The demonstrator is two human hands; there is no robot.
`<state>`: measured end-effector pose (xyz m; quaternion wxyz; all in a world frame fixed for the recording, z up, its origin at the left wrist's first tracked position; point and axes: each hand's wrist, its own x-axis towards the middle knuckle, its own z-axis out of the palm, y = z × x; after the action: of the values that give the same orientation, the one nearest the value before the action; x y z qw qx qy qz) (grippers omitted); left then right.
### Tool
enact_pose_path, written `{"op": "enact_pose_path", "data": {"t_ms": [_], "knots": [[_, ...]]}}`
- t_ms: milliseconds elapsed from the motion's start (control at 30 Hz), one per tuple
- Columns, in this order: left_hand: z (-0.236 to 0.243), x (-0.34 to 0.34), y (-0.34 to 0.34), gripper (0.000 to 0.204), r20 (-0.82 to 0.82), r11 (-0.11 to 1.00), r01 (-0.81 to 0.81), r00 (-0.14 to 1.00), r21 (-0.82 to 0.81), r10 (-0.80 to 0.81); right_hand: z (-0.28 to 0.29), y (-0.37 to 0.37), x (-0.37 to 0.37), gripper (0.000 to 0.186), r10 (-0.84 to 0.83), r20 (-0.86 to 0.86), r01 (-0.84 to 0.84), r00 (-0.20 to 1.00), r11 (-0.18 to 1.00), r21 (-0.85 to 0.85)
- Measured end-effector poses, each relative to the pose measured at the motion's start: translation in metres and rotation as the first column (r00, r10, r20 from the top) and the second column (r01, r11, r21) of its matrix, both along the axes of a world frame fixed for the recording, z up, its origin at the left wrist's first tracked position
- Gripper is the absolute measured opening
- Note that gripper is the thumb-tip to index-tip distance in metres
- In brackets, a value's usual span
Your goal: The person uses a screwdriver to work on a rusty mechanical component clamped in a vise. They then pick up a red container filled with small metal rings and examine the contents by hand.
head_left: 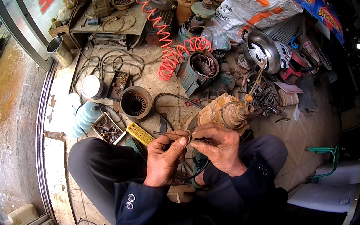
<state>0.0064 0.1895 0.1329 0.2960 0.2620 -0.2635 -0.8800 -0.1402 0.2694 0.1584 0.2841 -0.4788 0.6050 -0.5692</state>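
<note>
My left hand [163, 158] and my right hand [219, 146] meet in front of me, both closed in a pinch. Between their fingertips is a small thin brown piece [189, 135], slightly curved; its kind is too small to make out. Just beyond my right hand lies a rusty pump body [221, 111], tilted, with a stubby end pointing right. A yellow power strip [139, 134] lies ahead of my left hand, beside a white box [109, 128] of rusty bolts and small metal parts.
A hollow motor casing [136, 103] stands ahead, with a green motor stator [199, 70] farther right. A red coiled air hose [177, 60] hangs down to the floor. Dark cables [113, 64] loop across the tiles. At right are a steel basin [263, 50] and a white sack [256, 0].
</note>
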Motion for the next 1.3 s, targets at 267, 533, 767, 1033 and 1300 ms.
{"op": "enact_pose_path", "data": {"t_ms": [267, 533, 767, 1033, 1300], "knots": [[0.002, 0.001, 0.0, 0.023, -0.134, 0.99, 0.02, 0.991, 0.139, -0.001, 0.011, -0.003, 0.004, 0.021, 0.012, -0.205, -0.023, 0.979, 0.998, -0.051], [-0.002, 0.0, 0.001, 0.022, -0.089, 0.994, 0.051, 0.995, 0.096, -0.043, 0.003, -0.001, 0.012, 0.028, -0.063, -0.205, 0.049, 0.977, 0.996, -0.074], [0.003, -0.003, -0.002, 0.04, -0.276, 0.976, 0.105, 0.96, 0.193, -0.049, -0.003, 0.003, -0.005, 0.025, -0.13, 0.352, 0.131, 0.927, 0.991, 0.023], [0.007, 0.003, -0.006, 0.036, -0.197, 0.978, 0.018, 0.98, 0.208, 0.024, 0.005, 0.002, -0.016, 0.021, -0.004, 0.647, 0.034, 0.762, 0.999, -0.034], [0.002, 0.001, -0.009, 0.035, -0.239, 0.961, -0.103, 0.957, 0.257, 0.166, 0.007, 0.006, -0.016, 0.022, 0.015, 0.501, -0.019, 0.865, 1.0, 0.003]]}}
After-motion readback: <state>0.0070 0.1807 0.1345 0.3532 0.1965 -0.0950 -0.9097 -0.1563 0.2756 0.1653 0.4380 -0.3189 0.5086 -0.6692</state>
